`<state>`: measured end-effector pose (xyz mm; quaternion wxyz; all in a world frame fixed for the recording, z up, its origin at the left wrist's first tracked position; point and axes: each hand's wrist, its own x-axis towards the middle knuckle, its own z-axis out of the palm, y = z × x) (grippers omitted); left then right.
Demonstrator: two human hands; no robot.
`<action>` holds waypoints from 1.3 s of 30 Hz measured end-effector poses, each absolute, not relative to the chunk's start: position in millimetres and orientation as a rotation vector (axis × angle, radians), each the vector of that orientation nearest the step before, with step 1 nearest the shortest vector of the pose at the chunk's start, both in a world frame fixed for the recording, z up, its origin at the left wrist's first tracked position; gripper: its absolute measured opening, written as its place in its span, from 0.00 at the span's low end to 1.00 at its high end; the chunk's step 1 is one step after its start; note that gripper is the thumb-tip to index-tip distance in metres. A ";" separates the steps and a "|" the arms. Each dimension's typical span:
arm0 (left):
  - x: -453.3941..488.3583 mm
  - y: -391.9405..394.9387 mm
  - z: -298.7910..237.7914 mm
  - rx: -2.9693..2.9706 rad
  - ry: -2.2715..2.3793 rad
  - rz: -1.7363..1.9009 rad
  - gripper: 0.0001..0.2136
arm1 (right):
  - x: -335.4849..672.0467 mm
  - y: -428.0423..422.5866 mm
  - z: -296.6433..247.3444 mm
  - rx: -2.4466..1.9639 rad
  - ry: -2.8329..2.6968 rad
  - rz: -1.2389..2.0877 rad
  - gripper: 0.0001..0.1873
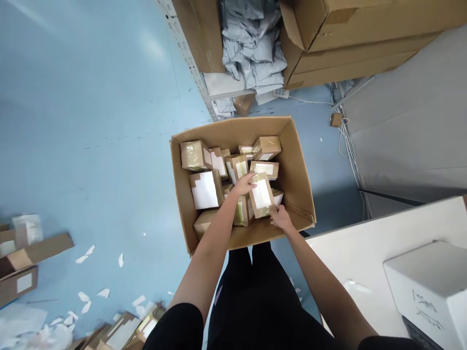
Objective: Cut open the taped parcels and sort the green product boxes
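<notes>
A small brown cardboard box (261, 195) with a white label is held between both of my hands, inside a large open carton (233, 127). My left hand (243, 184) is closed on its upper left edge. At its lower right corner, my right hand (280, 218) grips the same box. Around it in the carton lie several other taped boxes, among them a white-labelled box (205, 190) at the left and a tape-covered box (267, 147) at the upper right. My forearm hides part of the boxes at the lower left.
Beyond the carton, a metal shelf (189, 58) holds grey mailing bags (251, 43) and large cartons (365, 29). Cables (350, 150) run along the right wall. A white table (365, 243) carries a white box (426, 277). Cardboard and paper scraps (104, 293) litter the floor at the lower left.
</notes>
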<state>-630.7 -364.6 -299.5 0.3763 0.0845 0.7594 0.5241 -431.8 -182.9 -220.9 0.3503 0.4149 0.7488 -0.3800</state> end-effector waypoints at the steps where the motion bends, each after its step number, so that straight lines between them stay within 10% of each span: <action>1: -614.4 -362.8 -302.2 0.241 1.933 1.298 0.32 | -425.2 -177.8 -219.4 0.991 1.928 -0.895 0.17; 25: -690.6 -495.7 -246.7 -0.477 2.705 1.331 0.34 | -656.9 -260.0 -236.7 0.072 2.489 -1.434 0.43; 34: -726.7 -543.4 -289.0 -0.520 2.633 1.265 0.15 | -729.4 -354.8 -297.1 -0.044 2.336 -1.383 0.56; 39: -730.9 -539.9 -300.2 -0.560 2.532 1.418 0.39 | -737.5 -374.4 -304.7 0.056 2.163 -1.576 0.57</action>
